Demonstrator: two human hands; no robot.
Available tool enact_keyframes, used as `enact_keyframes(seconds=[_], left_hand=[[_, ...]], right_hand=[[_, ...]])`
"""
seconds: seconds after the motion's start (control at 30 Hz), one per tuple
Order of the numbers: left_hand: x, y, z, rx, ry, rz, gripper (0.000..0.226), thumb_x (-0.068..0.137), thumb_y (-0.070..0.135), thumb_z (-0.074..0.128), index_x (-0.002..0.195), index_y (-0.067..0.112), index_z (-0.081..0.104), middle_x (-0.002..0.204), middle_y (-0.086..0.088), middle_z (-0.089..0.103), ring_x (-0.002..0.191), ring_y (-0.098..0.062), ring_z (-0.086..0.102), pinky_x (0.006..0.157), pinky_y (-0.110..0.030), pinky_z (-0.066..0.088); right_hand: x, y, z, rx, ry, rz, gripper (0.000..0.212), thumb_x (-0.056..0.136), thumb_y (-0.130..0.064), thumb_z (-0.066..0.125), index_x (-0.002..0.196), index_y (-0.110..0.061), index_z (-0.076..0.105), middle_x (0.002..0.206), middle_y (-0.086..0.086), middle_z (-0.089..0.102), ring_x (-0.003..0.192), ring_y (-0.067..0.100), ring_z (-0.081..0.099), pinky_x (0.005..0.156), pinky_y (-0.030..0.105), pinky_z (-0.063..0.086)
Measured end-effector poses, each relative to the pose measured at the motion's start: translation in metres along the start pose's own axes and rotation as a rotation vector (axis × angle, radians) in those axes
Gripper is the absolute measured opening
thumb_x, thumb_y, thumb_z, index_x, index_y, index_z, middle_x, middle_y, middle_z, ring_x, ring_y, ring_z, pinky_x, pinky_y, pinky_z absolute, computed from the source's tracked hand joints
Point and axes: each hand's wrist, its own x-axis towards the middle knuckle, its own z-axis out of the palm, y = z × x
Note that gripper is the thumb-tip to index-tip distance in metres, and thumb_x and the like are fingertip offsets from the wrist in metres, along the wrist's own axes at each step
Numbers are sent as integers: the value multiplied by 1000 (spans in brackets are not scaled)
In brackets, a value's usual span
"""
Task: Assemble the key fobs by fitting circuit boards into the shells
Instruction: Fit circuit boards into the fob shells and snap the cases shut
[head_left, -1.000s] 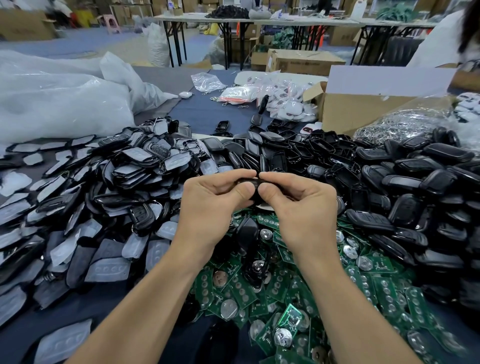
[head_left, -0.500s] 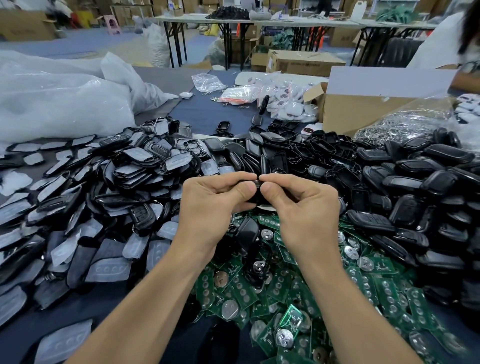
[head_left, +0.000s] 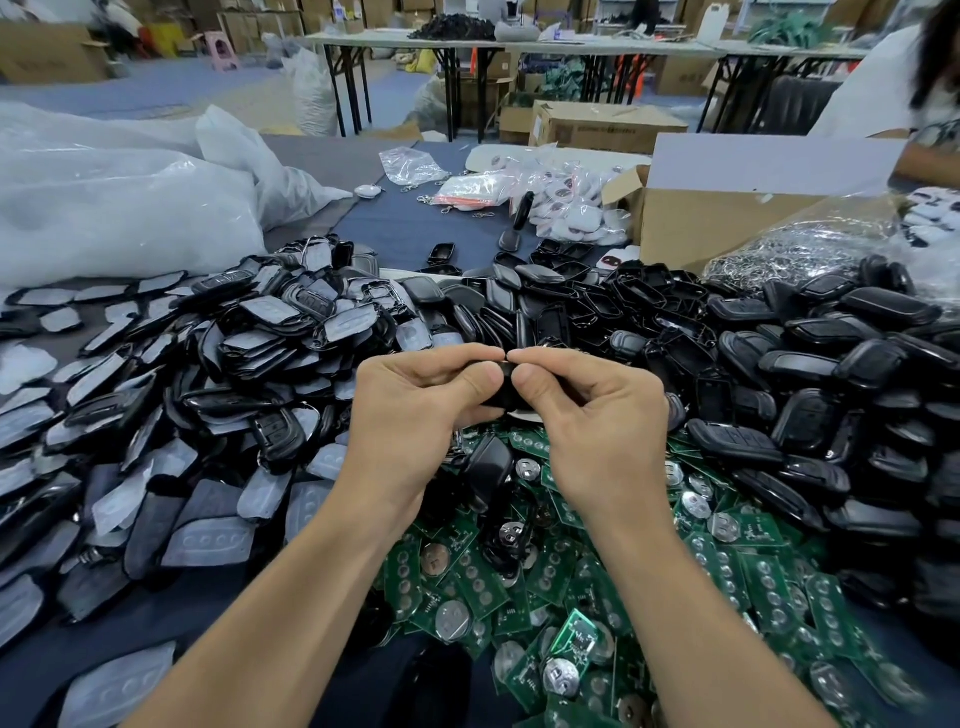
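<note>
Hardly anything has shifted: the left hand (head_left: 410, 410) and right hand (head_left: 597, 415) stay bunched together, index fingertips now touching. Each grip pinches one end of a black key fob shell (head_left: 501, 397), held over the heap of green circuit boards (head_left: 571, 597) at six o'clock. Even pressure along the seam should, I'd judge, seat it squarely.

Black key fob (head_left: 500, 389), pinched between left hand (head_left: 410, 415) and right hand (head_left: 597, 421). Below the right hand, green circuit boards (head_left: 753, 566) dotted with silver discs. To its right, glossy black shells (head_left: 872, 364). Left of the left hand, pale grey button pads (head_left: 218, 540) amid black frames. Beyond both, a brown cardboard box (head_left: 727, 228).
</note>
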Motion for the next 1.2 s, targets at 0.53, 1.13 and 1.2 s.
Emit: enact_keyframes(seconds=[0.53,1.13,1.2], left_hand=[[-1,-1,-2,47,30,61,26,84,-3,80,83,23,85,84,-8,81,79,-22,79,70,-29,64],[0,1,-1,55,-20,48,31,88,1,77,86,30,86,87,-4,82,82,-16,79,71,-24,62],[0,1,-1,40,-20,22,30,90,2,75,86,30,86,89,-3,82,84,-15,79,70,-23,61]], right_hand=[[1,-1,4,17,-54,-21,23,92,-12,76,97,-34,82,91,-16,79,89,12,77,82,38,63],[3,-3,-5,15,-111,25,33,81,-13,77,103,-37,81,92,-15,80,86,11,78,80,36,64],[3,-3,-4,15,-99,31,34,80,-14,78,103,-39,81,92,-16,80,86,10,78,80,35,64]])
